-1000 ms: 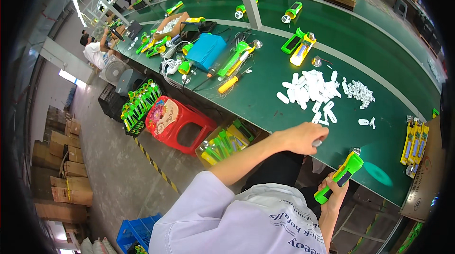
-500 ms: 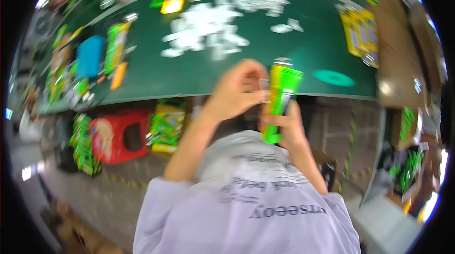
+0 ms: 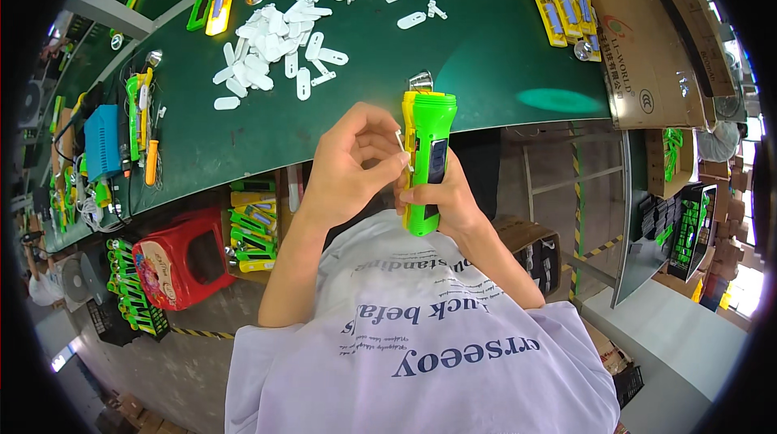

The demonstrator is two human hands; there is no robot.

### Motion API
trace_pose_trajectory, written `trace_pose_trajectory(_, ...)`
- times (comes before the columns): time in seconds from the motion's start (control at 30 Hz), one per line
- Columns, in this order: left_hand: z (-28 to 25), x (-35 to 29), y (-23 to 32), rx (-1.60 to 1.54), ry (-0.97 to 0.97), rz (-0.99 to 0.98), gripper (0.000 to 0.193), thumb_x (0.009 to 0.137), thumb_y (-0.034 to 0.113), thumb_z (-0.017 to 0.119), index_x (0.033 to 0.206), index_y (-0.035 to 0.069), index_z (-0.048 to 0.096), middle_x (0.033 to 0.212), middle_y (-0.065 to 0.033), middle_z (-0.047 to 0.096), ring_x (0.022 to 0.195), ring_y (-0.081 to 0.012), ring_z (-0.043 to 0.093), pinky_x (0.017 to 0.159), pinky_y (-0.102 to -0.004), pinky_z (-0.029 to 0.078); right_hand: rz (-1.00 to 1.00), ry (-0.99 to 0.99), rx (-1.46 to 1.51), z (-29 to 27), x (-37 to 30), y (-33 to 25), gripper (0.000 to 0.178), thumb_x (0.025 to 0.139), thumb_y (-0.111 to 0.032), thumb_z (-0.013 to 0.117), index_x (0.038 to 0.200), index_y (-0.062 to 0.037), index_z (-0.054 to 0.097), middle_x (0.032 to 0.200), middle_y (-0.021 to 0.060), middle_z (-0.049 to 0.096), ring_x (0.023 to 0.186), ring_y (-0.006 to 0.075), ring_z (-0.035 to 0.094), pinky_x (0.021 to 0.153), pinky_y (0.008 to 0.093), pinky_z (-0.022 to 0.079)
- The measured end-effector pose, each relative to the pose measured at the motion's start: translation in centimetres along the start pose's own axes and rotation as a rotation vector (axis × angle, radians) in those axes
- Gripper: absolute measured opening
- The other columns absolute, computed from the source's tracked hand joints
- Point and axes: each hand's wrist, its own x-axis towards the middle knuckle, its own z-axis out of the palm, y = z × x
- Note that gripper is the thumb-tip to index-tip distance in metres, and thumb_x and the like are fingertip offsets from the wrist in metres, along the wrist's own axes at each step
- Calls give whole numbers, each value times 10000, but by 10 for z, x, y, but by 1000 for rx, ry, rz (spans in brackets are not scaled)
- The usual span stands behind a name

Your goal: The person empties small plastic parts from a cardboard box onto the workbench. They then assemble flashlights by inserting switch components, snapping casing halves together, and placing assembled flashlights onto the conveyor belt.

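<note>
The green bench (image 3: pixel 486 54) spans the upper part of the view and serves as the landmark. A cardboard box (image 3: pixel 647 38) stands at its right end; a red stool (image 3: pixel 182 260) stands below its near edge, to the left. A heap of white plastic tabs (image 3: pixel 271 42) lies on the bench. The green and yellow torch (image 3: pixel 427 160) is held upright just off the near edge of the bench, above the lap. The right hand (image 3: pixel 449 203) wraps its lower body, fingers clamped on it. The left hand (image 3: pixel 352 163), just beside the torch, pinches a small white piece (image 3: pixel 401 141) between thumb and forefinger.
</note>
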Motion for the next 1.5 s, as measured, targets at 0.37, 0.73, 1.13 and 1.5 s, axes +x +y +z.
trace_pose_trajectory(0.37,2,-9,2,6,39,67,282,802,-53,685,1025,-5,519,895,-74,605,789,-115,652,706,-245,533,-31,35,13,9,2,4,552,625,95,649,1136,-16,473,742,105,590,584,226,625,533,356,539)
trace_pose_trajectory(0.73,13,-13,0,191,111,93,274,818,-80,662,1042,-19,516,905,-63,575,800,-96,621,717,-232,530,-6,31,-4,3,0,5,548,637,101,639,1142,-33,474,786,87,589,638,190,619,568,357,556)
trace_pose_trajectory(1.13,1,-17,-2,-19,74,61,291,804,-113,601,1053,-14,489,959,-64,561,876,-119,639,787,-259,533,-3,-62,122,-2,-3,6,653,598,71,654,1210,-10,442,783,112,579,618,228,619,562,371,558)
trace_pose_trajectory(1.5,-5,-28,11,560,-79,283,367,706,-98,619,1054,13,652,898,-64,573,785,-151,638,705,-260,526,21,-223,291,-11,-3,15,785,588,16,639,1329,-12,379,784,112,567,596,250,599,545,398,536)
